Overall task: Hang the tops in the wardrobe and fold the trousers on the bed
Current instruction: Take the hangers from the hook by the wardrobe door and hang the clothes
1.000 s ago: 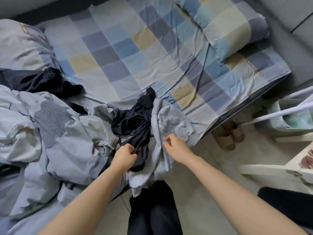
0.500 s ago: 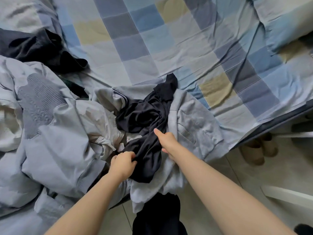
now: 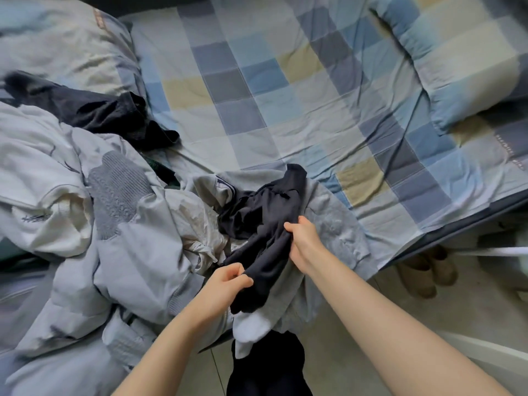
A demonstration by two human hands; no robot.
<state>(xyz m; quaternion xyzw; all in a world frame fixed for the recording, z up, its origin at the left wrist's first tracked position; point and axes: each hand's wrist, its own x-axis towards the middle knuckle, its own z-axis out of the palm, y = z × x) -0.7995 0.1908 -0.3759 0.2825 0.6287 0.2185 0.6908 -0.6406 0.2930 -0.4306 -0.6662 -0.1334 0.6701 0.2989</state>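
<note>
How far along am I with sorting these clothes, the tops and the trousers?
Nothing looks finished: no folded trousers show on the checked bed sheet, and no wardrobe is in view. In hand: your left hand and right hand both grip the dark garment lying on the grey garment. Left: that grey one and another dark garment near the pillow.

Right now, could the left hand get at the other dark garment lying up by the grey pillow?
Probably not at once: the left hand grips the dark garment in front, and the other one lies beyond the rumpled duvet.
</note>
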